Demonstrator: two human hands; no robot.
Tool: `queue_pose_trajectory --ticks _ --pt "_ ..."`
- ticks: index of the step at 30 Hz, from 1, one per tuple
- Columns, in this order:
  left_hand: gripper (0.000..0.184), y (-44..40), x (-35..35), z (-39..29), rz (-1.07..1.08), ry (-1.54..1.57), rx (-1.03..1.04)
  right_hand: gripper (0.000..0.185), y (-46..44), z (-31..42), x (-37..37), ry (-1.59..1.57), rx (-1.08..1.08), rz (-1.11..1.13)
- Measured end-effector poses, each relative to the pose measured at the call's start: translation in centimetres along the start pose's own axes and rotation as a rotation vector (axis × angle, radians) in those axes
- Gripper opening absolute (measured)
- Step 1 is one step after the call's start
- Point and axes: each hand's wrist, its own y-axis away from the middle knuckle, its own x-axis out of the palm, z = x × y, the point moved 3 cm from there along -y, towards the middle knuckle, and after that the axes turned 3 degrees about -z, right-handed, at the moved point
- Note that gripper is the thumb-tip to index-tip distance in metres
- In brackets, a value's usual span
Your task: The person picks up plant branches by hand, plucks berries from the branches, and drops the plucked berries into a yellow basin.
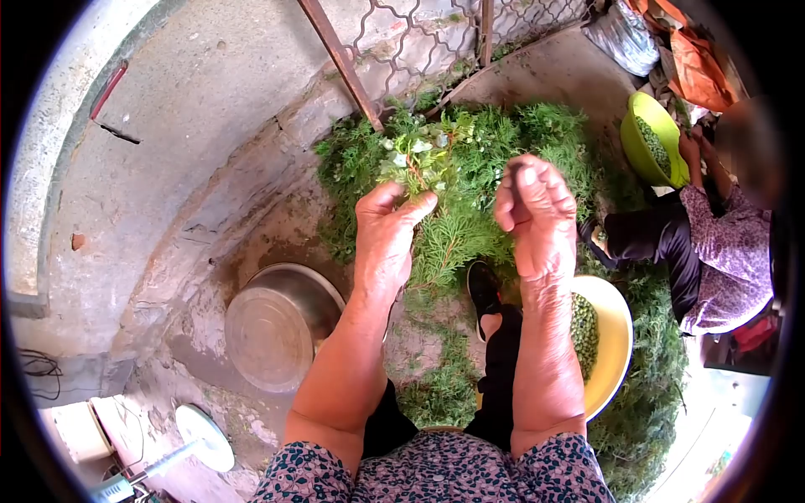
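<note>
My left hand pinches an evergreen sprig between thumb and fingers; small pale-green cones show along it. To the right, my right hand is raised with its fingers curled in against the thumb. What lies inside those fingers, if anything, is hidden. Below both hands spreads a heap of feathery evergreen branches. Beside my right forearm stands a pale yellow basin, partly covered by the arm, holding many small green cones.
A metal pot rests bottom-out on the left. A co-worker sits at right, hands at a lime-green basin of green pieces. A metal lattice stands behind the branches; orange bags lie upper right. A white round-based stand is lower left.
</note>
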Motion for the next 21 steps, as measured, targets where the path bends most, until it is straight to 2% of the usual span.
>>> queue_pose_trajectory --ticks 2,5,7,8,10,14,17,19,21 --pt "0.014 0.1 0.2 -0.2 -0.014 0.018 0.014 0.008 0.4 -0.2 0.5 0.202 -0.019 0.072" --pt "0.012 0.1 0.2 -0.1 -0.018 0.022 0.040 0.013 1.1 -0.8 1.5 0.533 -0.078 0.121" --pt "0.012 0.1 0.1 0.1 -0.003 0.011 0.048 0.017 1.2 -1.4 1.9 0.609 -0.123 0.122" --pt "0.014 0.1 0.1 0.2 0.006 -0.010 0.082 0.021 1.2 -1.7 2.0 0.726 -0.253 0.208" --pt "0.022 0.2 0.8 -0.6 0.038 -0.048 0.149 0.025 1.4 -1.8 2.3 0.758 -0.258 0.176" --pt "0.033 0.4 1.3 -0.7 0.091 -0.140 0.144 0.025 1.2 -2.0 2.2 0.841 -0.336 0.177" --pt "0.034 0.4 1.5 -0.7 0.090 -0.190 0.128 0.022 1.1 -2.0 2.1 0.821 -0.349 0.176" --pt "0.035 0.5 1.7 -0.7 0.100 -0.193 0.132 0.020 1.0 -2.1 1.9 0.786 -0.244 0.171" --pt "0.036 0.5 1.8 -0.9 0.097 -0.226 0.129 0.019 1.0 -2.2 2.0 0.789 -0.253 0.154"
